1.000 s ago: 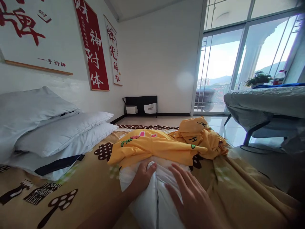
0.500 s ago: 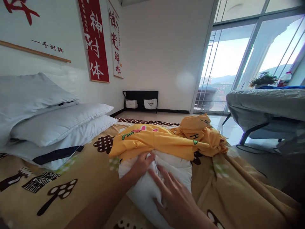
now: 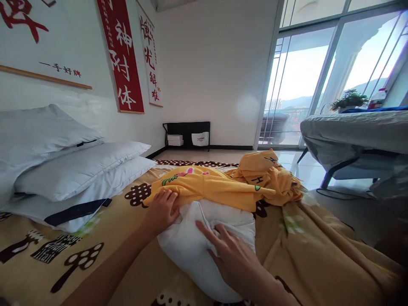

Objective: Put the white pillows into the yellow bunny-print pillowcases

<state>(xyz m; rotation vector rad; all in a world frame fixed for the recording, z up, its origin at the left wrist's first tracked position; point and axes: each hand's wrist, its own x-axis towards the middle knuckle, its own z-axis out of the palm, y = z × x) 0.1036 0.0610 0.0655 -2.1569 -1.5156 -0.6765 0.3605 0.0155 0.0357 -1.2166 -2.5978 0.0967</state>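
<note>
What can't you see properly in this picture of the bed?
Head view only:
- Far end of the white pillow: hidden under the yellow cloth.
- Print on the yellow cloth: lost in folds.
- Right hand palm: faces down, hidden.
- Left hand fingertips: tucked at the cloth's edge.
- Small wall writing: too small.

Both hands (image 3: pixel 204 238) rest on a white pillow (image 3: pixel 197 250).

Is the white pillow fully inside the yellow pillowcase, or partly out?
Partly out. The plump white fabric pillow shows bare under both hands, and the printed yellow cloth pillowcase covers only its far end.
</note>
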